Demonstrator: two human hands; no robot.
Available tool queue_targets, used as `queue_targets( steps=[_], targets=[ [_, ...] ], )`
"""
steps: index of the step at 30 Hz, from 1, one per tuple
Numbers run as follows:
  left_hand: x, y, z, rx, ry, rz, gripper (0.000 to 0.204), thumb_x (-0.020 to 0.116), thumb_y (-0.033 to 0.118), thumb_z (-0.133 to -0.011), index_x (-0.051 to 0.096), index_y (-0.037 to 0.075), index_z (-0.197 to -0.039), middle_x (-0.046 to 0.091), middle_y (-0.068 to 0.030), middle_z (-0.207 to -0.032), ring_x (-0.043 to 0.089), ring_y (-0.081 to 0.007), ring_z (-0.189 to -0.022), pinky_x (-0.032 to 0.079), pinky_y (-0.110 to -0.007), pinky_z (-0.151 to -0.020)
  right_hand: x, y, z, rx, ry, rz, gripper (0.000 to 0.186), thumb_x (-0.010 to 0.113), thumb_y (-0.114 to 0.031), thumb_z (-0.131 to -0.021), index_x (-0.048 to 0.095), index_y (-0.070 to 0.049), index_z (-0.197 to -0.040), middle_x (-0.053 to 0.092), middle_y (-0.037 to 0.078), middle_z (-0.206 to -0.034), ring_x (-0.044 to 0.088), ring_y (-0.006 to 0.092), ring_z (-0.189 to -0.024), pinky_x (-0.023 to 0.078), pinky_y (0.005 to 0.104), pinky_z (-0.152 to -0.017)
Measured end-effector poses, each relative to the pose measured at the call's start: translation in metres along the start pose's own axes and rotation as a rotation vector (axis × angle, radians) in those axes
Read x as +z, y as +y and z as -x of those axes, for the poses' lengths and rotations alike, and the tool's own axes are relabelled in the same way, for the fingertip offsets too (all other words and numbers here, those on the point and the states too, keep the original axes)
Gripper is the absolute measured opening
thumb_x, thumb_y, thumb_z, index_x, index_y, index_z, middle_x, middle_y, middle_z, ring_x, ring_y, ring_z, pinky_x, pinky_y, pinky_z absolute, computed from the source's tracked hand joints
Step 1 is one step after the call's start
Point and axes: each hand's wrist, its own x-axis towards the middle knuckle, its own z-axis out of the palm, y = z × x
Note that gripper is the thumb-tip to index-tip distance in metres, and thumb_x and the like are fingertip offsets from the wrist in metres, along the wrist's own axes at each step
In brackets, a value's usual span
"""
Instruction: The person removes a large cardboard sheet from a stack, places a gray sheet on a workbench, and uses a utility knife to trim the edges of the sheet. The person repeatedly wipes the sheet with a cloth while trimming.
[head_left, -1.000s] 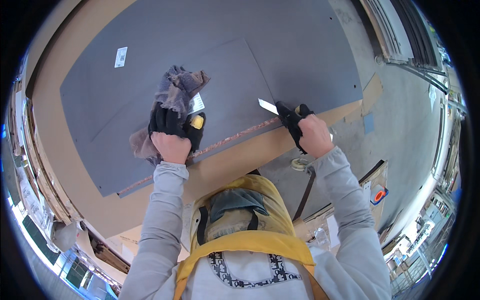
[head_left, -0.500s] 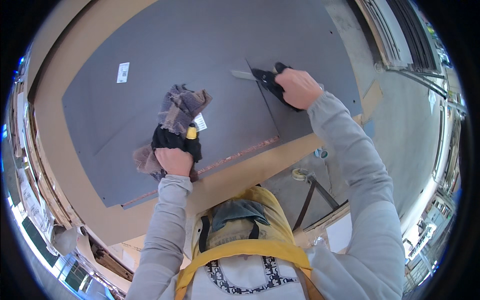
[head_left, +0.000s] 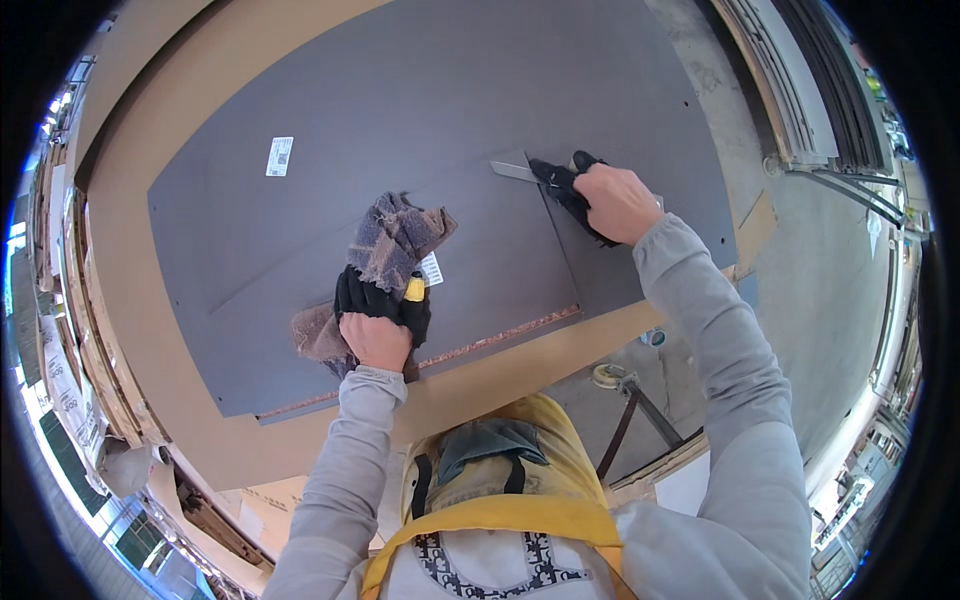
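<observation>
My left hand (head_left: 375, 330), in a black partly fingerless glove, grips a crumpled grey-brown cloth (head_left: 398, 240) near the front edge of a grey panel (head_left: 470, 100), with a small yellow object (head_left: 415, 289) beside the thumb. My right hand (head_left: 605, 200), gloved likewise, grips a knife with a long pale blade (head_left: 513, 170), pointing left over a thin line on the panel's right half. A reddish chipboard strip (head_left: 500, 330) runs along the front edge. A white label (head_left: 280, 156) sits at the upper left; another is partly behind the cloth.
A brown board (head_left: 220, 440) lies beneath the grey panel. Stacked panels on a metal frame (head_left: 840, 190) stand at the upper right. A caster (head_left: 610, 376) and dark bars show below the right front edge on concrete. My yellow apron (head_left: 520, 515) is at the lower edge.
My right hand and knife have moved up from the front edge along the line. In the latest frame the whole scene sits slightly lower and farther right, with my left hand still gripping the cloth.
</observation>
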Motion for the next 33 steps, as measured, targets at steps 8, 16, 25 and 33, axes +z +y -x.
queue_targets(
  steps=[8, 16, 25, 33],
  targets=[
    [0.002, 0.008, 0.002, -0.037, -0.011, -0.09, 0.013, 0.065, 0.006, -0.059, 0.059, -0.005, -0.06, 0.058, -0.027, -0.077, 0.053, -0.0456, -0.083, 0.041, -0.052, -0.082, 0.025, 0.009, 0.013, 0.391, 0.614, -0.183, 0.018, 0.053, 0.003, -0.075, 0.059, 0.002, -0.092, 0.063, 0.022, -0.093, 0.059, 0.0404, -0.091, 0.048, 0.0468, -0.077],
    [-0.002, 0.007, -0.001, -0.069, -0.132, -0.17, 0.016, 0.067, 0.01, -0.062, 0.062, -0.005, -0.062, 0.059, -0.025, -0.078, 0.054, -0.0419, -0.086, 0.041, -0.048, -0.085, 0.095, -0.067, 0.198, 0.471, 0.277, -0.696, 0.041, 0.053, 0.007, -0.084, 0.058, -0.004, -0.122, 0.065, 0.008, -0.093, 0.059, 0.0174, -0.076, 0.048, 0.0288, -0.068],
    [-0.001, 0.001, -0.006, 0.012, -0.011, -0.08, 0.014, 0.064, 0.007, -0.065, 0.06, -0.005, -0.061, 0.06, -0.0262, -0.075, 0.055, -0.0444, -0.078, 0.043, -0.05, -0.077, 0.109, -0.086, 0.183, 0.481, 0.279, -0.282, 0.01, 0.063, -0.004, -0.065, 0.058, 0.002, -0.072, 0.06, 0.022, -0.079, 0.058, 0.042, -0.079, 0.048, 0.0472, -0.071],
    [-0.028, -0.127, 0.036, 0.014, -0.087, -0.037, 0.006, 0.055, 0.001, -0.059, 0.056, -0.006, -0.06, 0.058, -0.0279, -0.073, 0.053, -0.0448, -0.077, 0.041, -0.051, -0.075, 0.143, -0.147, 0.167, 0.515, 0.381, -0.212, 0.008, 0.06, -0.004, -0.07, 0.057, 0.002, -0.075, 0.061, 0.024, -0.079, 0.058, 0.0439, -0.081, 0.048, 0.049, -0.071]
  ],
)
